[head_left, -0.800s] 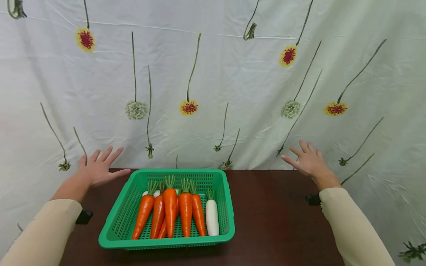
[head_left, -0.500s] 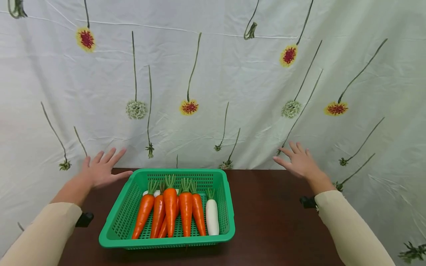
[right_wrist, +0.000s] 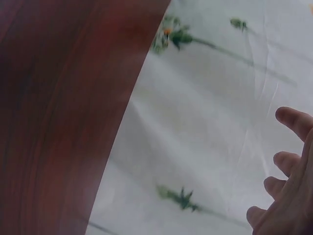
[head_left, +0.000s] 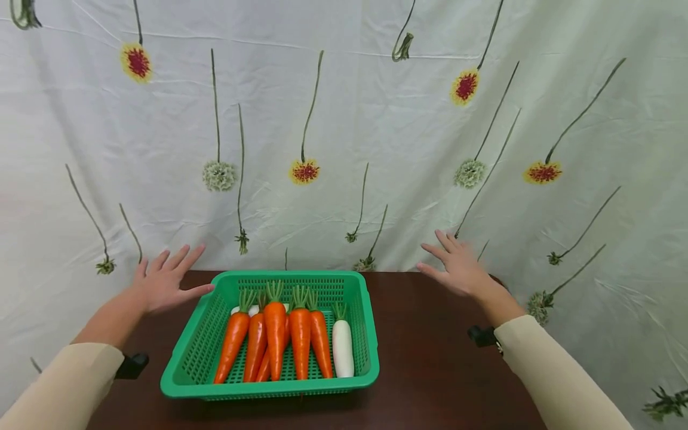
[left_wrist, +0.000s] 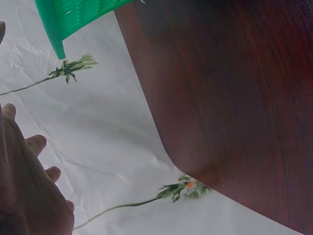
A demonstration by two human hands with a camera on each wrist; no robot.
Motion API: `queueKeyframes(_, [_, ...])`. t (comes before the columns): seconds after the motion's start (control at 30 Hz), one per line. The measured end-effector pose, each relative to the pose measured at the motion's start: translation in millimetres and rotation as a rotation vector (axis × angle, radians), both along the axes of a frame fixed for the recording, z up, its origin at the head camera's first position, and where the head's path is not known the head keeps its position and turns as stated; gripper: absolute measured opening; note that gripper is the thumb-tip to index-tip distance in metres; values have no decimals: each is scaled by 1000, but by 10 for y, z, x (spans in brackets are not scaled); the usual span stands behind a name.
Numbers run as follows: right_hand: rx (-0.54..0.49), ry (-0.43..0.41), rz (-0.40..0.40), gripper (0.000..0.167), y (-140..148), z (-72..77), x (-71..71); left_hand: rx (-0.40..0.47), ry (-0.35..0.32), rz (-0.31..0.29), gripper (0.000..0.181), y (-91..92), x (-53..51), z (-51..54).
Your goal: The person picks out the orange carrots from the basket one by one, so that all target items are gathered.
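A green plastic basket holds several orange carrots with green tops and a white radish at its right side. Small white pieces peek out behind the carrots, mostly hidden. My left hand hovers with spread fingers by the basket's far left corner, holding nothing. Over the far right part of the table my right hand is raised with fingers spread, apart from the basket and holding nothing. The wrist views show the left hand and right hand only in part.
The dark wooden table carries the basket left of its middle. Behind its far edge hangs a white cloth printed with flowers. A rounded table corner shows in the left wrist view.
My right hand has moved left, toward the basket, over the table's far edge. The left hand has shifted only slightly. Basket and vegetables stay put.
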State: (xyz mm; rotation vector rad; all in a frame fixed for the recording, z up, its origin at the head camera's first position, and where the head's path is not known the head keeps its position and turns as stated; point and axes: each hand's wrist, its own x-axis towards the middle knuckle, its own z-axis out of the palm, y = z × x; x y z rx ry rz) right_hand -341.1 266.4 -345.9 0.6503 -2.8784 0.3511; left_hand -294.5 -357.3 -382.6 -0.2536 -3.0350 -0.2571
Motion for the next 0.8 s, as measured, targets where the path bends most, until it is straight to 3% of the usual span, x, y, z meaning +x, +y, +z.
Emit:
queueKeyframes(0.43, [-54, 7, 145, 65, -519, -93, 223, -13, 50, -18, 101, 156, 112, -81])
queueKeyframes(0.8, [-211, -76, 258, 57, -880, -186, 334, 89, 80, -76, 95, 259, 222, -109])
